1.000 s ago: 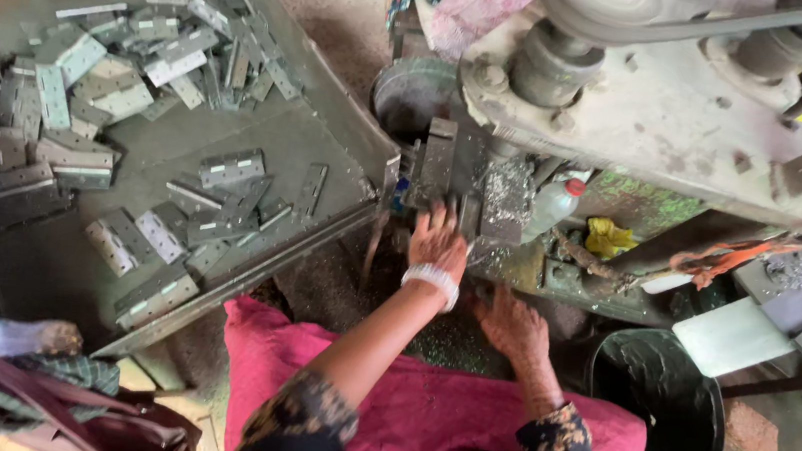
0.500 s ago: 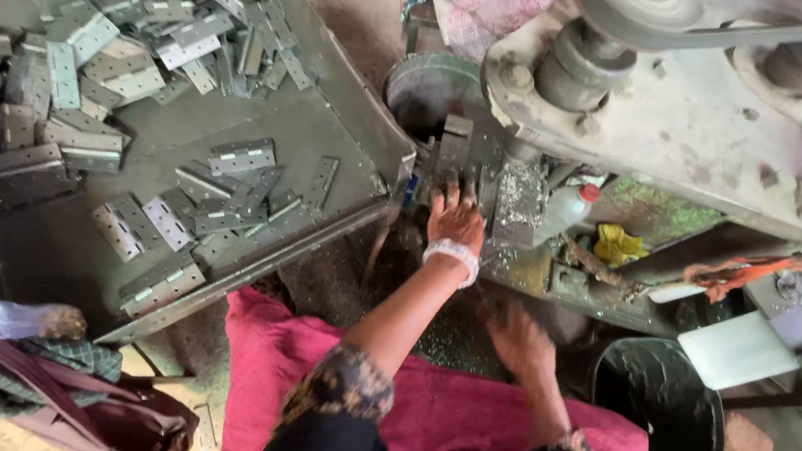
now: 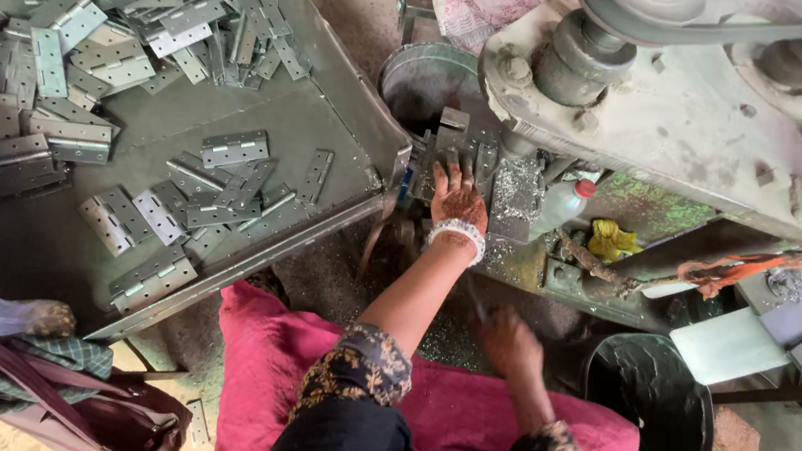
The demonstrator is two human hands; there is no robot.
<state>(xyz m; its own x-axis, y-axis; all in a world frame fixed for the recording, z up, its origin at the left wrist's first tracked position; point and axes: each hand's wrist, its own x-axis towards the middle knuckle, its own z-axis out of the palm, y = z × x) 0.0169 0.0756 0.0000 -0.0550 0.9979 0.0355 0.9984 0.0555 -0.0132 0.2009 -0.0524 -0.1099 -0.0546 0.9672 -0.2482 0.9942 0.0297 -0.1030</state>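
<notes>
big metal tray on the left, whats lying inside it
The tray holds many flat metal hinges, heaped at the far side and scattered loose toward the near edge. Whatever lies beneath the heap is covered. The left hand is outside it, at the machine.

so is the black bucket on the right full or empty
Cannot tell: the black bucket stands upright and open-topped, but its inside is only dark and glossy in this view.

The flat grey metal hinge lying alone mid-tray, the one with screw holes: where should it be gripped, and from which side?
Grip the flat grey metal hinge across its two long edges, coming straight down from above. It lies flat on the grey sheet-metal tray, with bare tray beyond both long edges, so fingers probably fit there; its ends sit nearer other hinges.
</notes>
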